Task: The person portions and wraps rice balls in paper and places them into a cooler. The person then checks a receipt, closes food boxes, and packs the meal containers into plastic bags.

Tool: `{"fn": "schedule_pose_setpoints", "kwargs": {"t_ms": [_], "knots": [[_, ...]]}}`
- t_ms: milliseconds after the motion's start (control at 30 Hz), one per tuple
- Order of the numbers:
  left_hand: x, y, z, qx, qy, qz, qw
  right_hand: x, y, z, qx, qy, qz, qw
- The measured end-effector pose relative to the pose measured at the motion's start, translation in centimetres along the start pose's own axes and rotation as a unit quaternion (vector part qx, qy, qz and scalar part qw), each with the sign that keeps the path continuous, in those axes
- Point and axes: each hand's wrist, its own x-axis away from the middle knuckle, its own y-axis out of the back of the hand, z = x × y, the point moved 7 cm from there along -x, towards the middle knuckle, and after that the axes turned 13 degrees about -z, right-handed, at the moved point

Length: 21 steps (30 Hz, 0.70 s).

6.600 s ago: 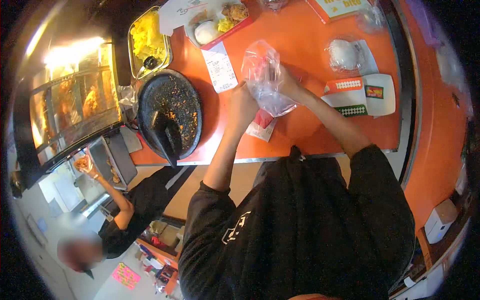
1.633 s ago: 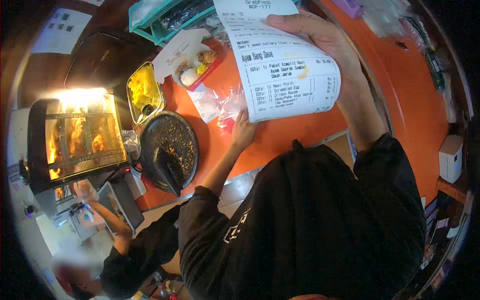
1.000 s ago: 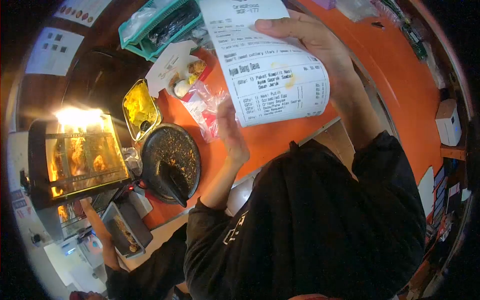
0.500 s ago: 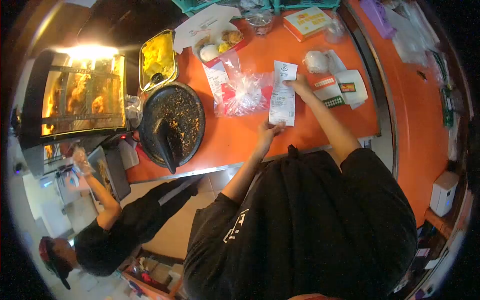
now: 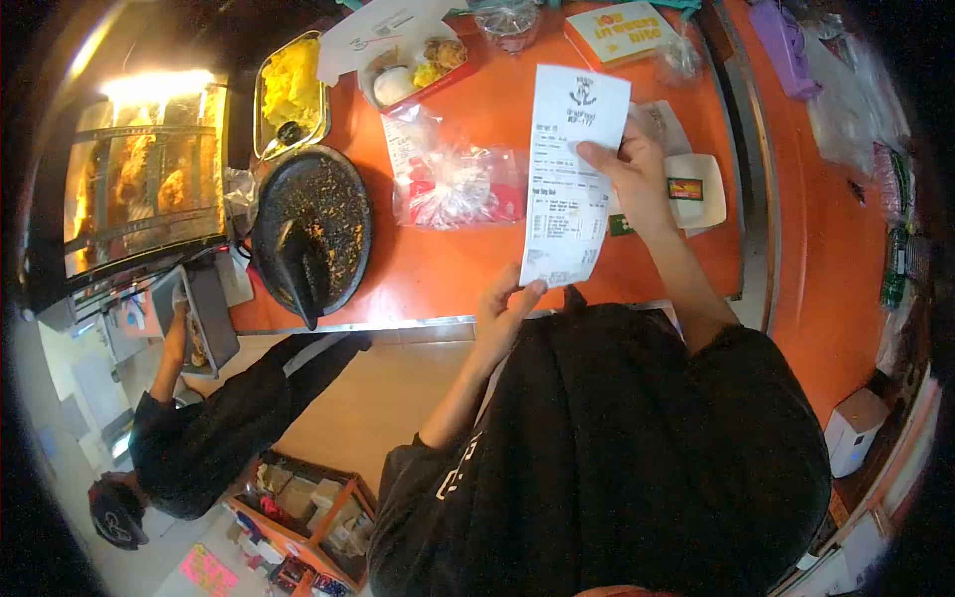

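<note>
A long printed receipt (image 5: 567,214) is stretched between both my hands above the orange counter. My right hand (image 5: 642,184) grips its right edge, thumb on the printed face. At the bottom corner, my left hand (image 5: 505,310) pinches the paper between thumb and fingers. Left of the receipt lies a clear plastic bag (image 5: 458,189) with something red and white in or under it. A second paper slip (image 5: 406,144) rests beside the bag. Behind my right hand sits a white paper tray (image 5: 701,204) with a green and red label, partly covered.
An open meal box (image 5: 398,90) with rice and fried food stands at the back. A stone mortar with pestle (image 5: 343,229) is at the left, near a tray of yellow food (image 5: 290,95) and a lit display case (image 5: 149,179). A co-worker (image 5: 219,428) stands lower left.
The receipt has come up closer to my head, with both hands still on it. The co-worker's hand has moved down to the grey container, and my view has shifted slightly.
</note>
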Motion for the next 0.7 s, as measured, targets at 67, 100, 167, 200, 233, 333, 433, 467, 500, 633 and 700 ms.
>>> {"fn": "schedule_pose_setpoints", "kwargs": {"t_ms": [67,100,167,200,233,333,433,467,500,633,700], "knots": [[0.6,-0.5,-2.2,0.008,-0.014,0.006,1.0,0.5,-0.5,3.8,0.002,0.023,0.004,1.0],[0.8,-0.8,-3.0,0.015,-0.029,0.01,0.999,0.8,-0.7,5.2,0.003,0.048,0.011,0.999],[1.1,-1.1,-3.6,0.02,-0.043,0.014,0.999,1.2,-0.6,6.6,-0.012,0.061,0.014,0.998],[1.2,-1.3,-4.1,0.023,-0.055,0.013,0.998,1.3,-0.6,7.2,-0.029,0.071,0.021,0.997],[1.4,-1.8,-5.0,0.018,-0.059,0.016,0.998,1.3,-0.5,7.5,-0.029,0.072,0.018,0.997],[1.5,-2.3,-4.8,-0.01,-0.089,0.038,0.995,1.6,-0.2,7.6,-0.032,0.065,0.02,0.997],[-2.0,-1.5,-4.7,-0.106,-0.256,0.058,0.959,1.3,0.9,6.1,-0.012,0.049,0.026,0.998],[-3.9,-0.8,-4.0,-0.167,-0.31,0.061,0.934,1.4,1.0,3.8,0.028,-0.032,0.076,0.996],[-6.0,-0.7,-5.8,-0.302,-0.395,-0.024,0.867,2.1,1.0,1.3,0.066,-0.112,0.128,0.983],[-12.6,0.9,-3.4,-0.668,-0.322,-0.074,0.667,7.1,-1.2,-7.0,0.232,-0.156,0.364,0.889],[-14.5,1.7,-2.2,-0.69,-0.326,-0.071,0.643,7.0,-2.1,-9.8,0.188,-0.17,0.357,0.899]]}}
